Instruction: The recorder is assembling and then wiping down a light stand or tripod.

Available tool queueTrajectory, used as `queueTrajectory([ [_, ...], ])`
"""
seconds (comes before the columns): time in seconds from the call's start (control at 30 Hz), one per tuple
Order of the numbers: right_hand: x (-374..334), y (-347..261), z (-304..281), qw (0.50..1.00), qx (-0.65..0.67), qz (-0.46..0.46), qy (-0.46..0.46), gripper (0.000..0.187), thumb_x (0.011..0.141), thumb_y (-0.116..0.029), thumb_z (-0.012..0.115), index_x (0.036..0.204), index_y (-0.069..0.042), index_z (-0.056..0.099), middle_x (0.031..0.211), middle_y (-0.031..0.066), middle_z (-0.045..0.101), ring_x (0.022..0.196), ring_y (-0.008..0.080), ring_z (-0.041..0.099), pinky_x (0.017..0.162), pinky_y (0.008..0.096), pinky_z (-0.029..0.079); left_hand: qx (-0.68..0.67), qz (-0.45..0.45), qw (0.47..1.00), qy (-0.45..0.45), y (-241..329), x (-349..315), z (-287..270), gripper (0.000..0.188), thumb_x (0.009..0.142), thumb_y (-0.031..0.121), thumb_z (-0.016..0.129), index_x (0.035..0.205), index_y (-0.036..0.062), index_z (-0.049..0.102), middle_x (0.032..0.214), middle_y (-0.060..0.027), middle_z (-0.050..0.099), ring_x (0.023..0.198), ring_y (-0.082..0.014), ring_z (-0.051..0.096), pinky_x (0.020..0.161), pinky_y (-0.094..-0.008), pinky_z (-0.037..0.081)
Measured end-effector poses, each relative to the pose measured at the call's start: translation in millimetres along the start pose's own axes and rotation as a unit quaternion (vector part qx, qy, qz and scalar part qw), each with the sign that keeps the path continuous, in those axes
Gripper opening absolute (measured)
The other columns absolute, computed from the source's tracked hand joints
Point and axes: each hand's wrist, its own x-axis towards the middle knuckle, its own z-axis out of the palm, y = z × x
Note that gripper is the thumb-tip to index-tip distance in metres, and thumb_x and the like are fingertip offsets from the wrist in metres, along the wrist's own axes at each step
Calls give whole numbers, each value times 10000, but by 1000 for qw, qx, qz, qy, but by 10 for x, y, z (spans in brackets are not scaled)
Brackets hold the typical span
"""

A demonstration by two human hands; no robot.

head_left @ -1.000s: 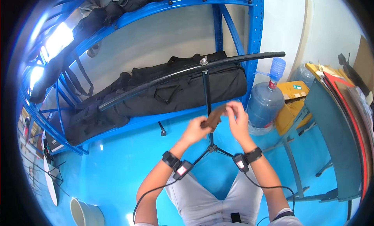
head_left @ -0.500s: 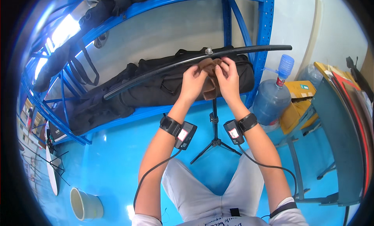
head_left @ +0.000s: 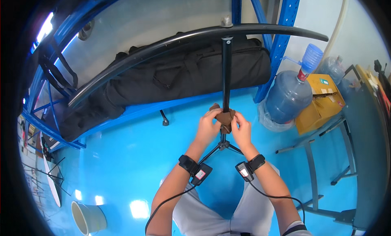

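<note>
A black tripod stand rises before me: its upright pole carries a long black crossbar, bowed by the lens, with a metal knob on top. Around the lower part of the pole lies a brown cloth. My left hand pinches the cloth's left side. On the other side, my right hand has thumb and fingers closed on its right edge. Just below the hands, the tripod's legs spread over the floor. Strapped to each wrist is a small black device with a cable.
Behind the stand, a long black bag lies on a blue metal shelf. To the right are a large water bottle with a pump, a yellow carton and a dark table. A pale bucket stands lower left.
Both hands have slid the brown cloth down the pole, from just under the crossbar to just above the tripod legs. My view has shifted, so more of the pole shows.
</note>
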Motion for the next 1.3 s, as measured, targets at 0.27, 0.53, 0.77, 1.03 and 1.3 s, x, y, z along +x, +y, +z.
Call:
queueTrajectory([
  [0.27,-204,127,64,997,70,-22,-35,409,832,14,544,1235,-34,498,1119,140,601,1040,246,592,873,331,472,108,12,994,-7,-47,-309,91,484,685,-109,611,1142,51,598,1299,-88,519,1174,-332,441,963,-396,429],
  [0.53,-341,594,-432,990,121,68,37,388,762,66,434,1136,-17,494,1095,123,547,1046,195,545,893,323,456,209,19,978,-7,104,-540,-183,479,741,11,642,1206,97,568,1365,-117,416,1177,-347,422,991,-412,371],
  [0.77,-452,777,-1457,938,258,202,113,278,822,-65,358,1079,-42,462,955,91,500,871,178,528,699,342,515,159,26,987,21,34,-29,-183,270,829,122,578,1087,54,624,1256,-128,505,1136,-322,449,961,-406,370],
  [1.03,-85,473,-808,981,122,145,-42,156,883,-113,579,992,-49,489,849,52,568,723,114,553,585,272,468,-215,-272,930,-121,-322,275,354,411,962,285,375,982,-21,649,815,-107,664,816,-205,590,797,-334,444],
  [1.3,119,135,-275,982,61,177,-33,101,838,-88,618,907,-15,612,833,51,599,713,136,592,631,266,484,-308,-246,918,-54,-579,197,526,417,951,253,414,670,-2,587,595,-44,559,517,-138,476,519,-305,369],
])
